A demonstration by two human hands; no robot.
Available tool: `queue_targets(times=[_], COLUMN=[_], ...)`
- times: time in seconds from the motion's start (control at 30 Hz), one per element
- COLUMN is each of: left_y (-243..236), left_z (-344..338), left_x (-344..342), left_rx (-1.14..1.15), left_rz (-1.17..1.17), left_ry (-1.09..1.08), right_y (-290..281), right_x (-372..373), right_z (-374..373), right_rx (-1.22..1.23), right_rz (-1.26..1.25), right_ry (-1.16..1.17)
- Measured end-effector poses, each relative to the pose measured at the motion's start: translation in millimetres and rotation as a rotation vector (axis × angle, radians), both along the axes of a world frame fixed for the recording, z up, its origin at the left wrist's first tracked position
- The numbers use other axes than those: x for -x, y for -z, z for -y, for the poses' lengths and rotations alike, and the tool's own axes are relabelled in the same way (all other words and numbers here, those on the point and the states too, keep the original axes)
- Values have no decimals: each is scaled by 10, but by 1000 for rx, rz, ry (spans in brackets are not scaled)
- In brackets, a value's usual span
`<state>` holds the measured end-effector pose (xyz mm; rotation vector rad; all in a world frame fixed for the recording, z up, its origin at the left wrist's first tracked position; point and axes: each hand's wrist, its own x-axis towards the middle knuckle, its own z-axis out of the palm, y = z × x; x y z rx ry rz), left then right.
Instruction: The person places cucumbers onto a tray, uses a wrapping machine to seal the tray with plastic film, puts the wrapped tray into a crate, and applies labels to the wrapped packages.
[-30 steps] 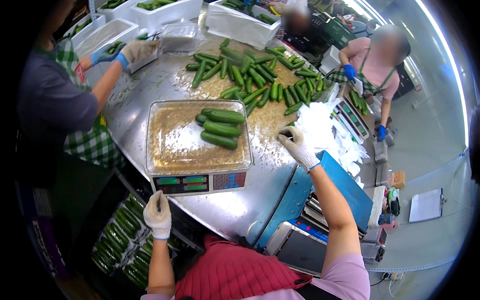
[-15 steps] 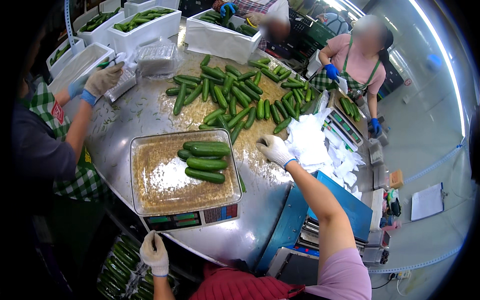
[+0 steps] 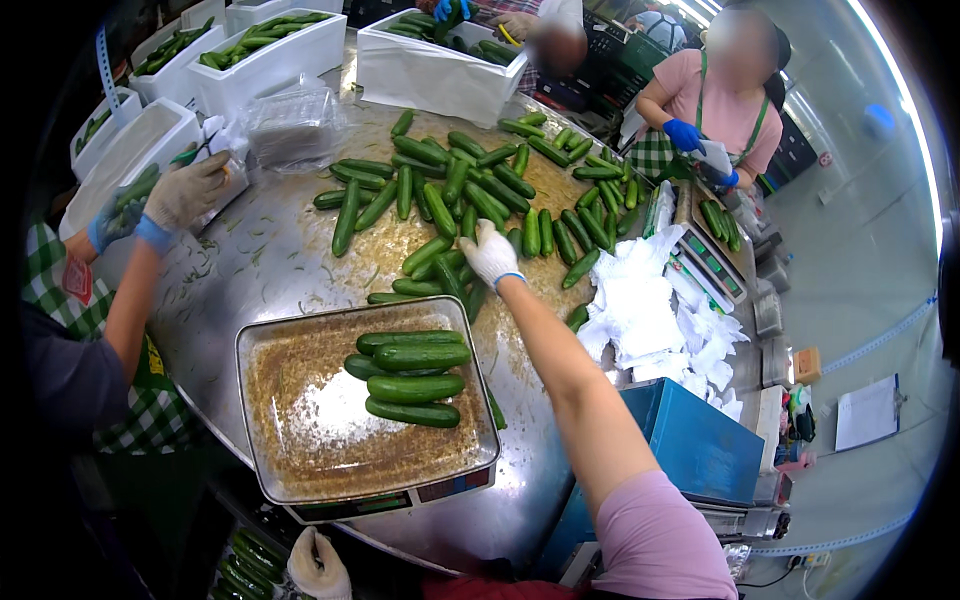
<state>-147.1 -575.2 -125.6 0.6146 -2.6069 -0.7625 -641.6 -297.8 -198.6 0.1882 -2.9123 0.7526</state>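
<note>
My right hand (image 3: 491, 255), in a white knit glove, reaches into the pile of loose cucumbers (image 3: 441, 210) on the metal table. Its thumb and fingers are apart at the pile's near edge, with no cucumber seen in its grasp. Nearer to me, a scale with a shallow metal tray (image 3: 290, 460) carries several cucumbers (image 3: 412, 414) lying side by side in its right half. My left hand (image 3: 319, 568), also gloved, hangs low in front of the scale. It is loosely curled, a gap shows between thumb and fingers, and nothing is visible in it.
Crumpled white sheets (image 3: 635, 300) lie right of the pile, beside a blue machine (image 3: 690, 440). White foam boxes (image 3: 430, 80) of cucumbers stand along the far side. A co-worker's gloved hand (image 3: 185, 195) works at left; another person (image 3: 730, 110) stands by a second scale (image 3: 715, 265).
My right hand has moved left and away from me, from beside the white sheets to the cucumber pile. My left hand sits lower in view. The tray's cucumbers look the same.
</note>
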Motion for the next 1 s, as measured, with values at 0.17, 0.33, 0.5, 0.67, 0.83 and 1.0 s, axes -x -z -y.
queue_targets(times=[0.17,0.33,0.5,0.67,0.83,1.0], left_y=[10,14,330,268,-509,-783], left_z=[-8,-5,54,76,-319,-683], left_x=[26,-50,-163,-124,123,335], left_rx=[14,-82,-71,-77,248,161], left_rz=[-39,-8,-132,-213,-380,-76], left_ry=[17,-42,-38,-3,438,706], right_y=[146,-588,-1273,-1865,-2177,-2178], right_x=[295,-307,-1181,-2022,-3040,-3592], right_z=[-147,-451,-548,-348,211,388], right_rx=[337,1512,1600,1227,365,203], right_rz=[114,791,985,986,871,757], right_ry=[35,25,-240,-363,-685,-910])
